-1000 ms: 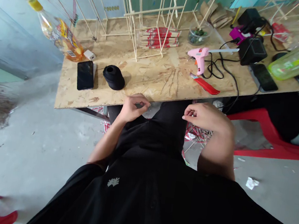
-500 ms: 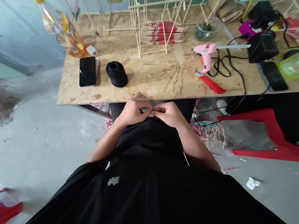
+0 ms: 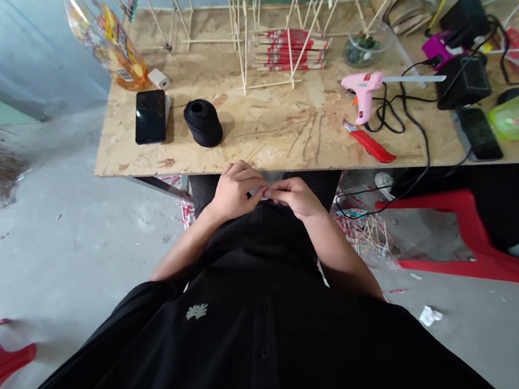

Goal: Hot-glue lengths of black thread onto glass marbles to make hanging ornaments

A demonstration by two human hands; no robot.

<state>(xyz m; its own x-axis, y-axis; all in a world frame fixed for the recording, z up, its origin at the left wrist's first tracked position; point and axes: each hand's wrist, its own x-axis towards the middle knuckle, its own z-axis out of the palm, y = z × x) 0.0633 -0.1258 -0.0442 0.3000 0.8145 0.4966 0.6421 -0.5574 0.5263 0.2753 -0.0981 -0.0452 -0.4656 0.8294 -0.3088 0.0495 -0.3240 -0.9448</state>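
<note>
Just off table edge [image 3: 150,168], hands [image 3: 235,195] meet, curled; cannot tell if grasping anything; open room between black roll [image 3: 204,127] and strands [image 3: 309,134].

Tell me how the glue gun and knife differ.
The glue gun is pink; the knife is red. The glue gun is pistol-shaped; the knife is long and slim. The knife lies nearer the right hand than the glue gun. Both lie on the table.

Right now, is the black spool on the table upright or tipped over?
Upright: the black spool stands on the wooden table, its narrower, holed end uppermost.
</note>
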